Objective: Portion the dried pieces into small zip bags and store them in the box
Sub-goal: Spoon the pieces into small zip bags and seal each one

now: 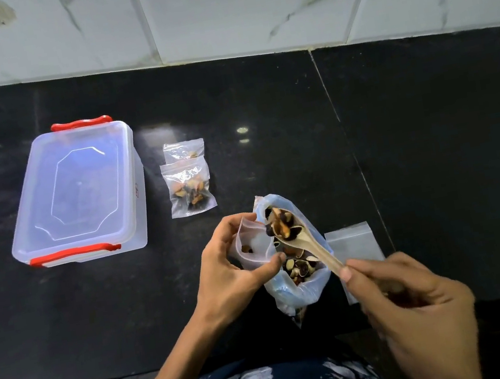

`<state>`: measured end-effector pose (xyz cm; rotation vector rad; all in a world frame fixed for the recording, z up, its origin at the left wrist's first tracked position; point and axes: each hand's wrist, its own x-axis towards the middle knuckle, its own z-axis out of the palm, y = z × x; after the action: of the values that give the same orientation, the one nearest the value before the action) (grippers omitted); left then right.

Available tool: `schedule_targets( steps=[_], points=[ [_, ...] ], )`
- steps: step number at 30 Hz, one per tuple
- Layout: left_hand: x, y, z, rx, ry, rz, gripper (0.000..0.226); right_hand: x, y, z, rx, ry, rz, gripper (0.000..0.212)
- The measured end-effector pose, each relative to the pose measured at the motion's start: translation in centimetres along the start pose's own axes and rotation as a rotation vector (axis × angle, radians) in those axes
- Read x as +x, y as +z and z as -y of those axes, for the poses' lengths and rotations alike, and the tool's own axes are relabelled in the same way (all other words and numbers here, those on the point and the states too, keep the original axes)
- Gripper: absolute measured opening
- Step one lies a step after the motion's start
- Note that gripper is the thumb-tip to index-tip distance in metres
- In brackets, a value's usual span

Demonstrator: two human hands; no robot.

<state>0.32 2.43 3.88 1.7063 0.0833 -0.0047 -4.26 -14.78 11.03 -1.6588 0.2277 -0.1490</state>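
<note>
Head view: loaded spoon (287, 226) in right hand (418, 310) beside left hand's (232, 270) zip bag (251, 248)

I had a black counter (431, 144) under the tiled wall. On it sat a lidded box (76, 194) at the left, two filled zip bags (187, 179) just beside it, overlapping, a big open bag (297, 290) of dried pieces near the front edge, and empty bags (355, 244) touching its right side.
</note>
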Motion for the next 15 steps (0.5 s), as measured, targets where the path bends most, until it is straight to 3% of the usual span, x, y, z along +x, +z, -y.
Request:
schedule_targets(
  steps=[2, 5, 8, 15],
  points=[
    [0.2, 0.1, 0.0, -0.015, 0.01, 0.001, 0.052, 0.0, 0.9, -0.4, -0.079, -0.138, 0.063, 0.016],
    [0.2, 0.1, 0.1, -0.032, 0.005, -0.015, 0.053, 0.1, 1.8, -1.2, -0.394, -0.441, 0.232, 0.015],
    [0.0, 0.1, 0.4, -0.038, -0.019, -0.023, 0.056, 0.2, 2.0, -1.6, -0.544, -0.596, 0.299, 0.019],
    [-0.5, -0.1, 1.0, -0.023, -0.048, -0.05, 0.054, 0.1, 1.7, -2.1, -0.578, -0.657, 0.318, 0.019]
  ],
)
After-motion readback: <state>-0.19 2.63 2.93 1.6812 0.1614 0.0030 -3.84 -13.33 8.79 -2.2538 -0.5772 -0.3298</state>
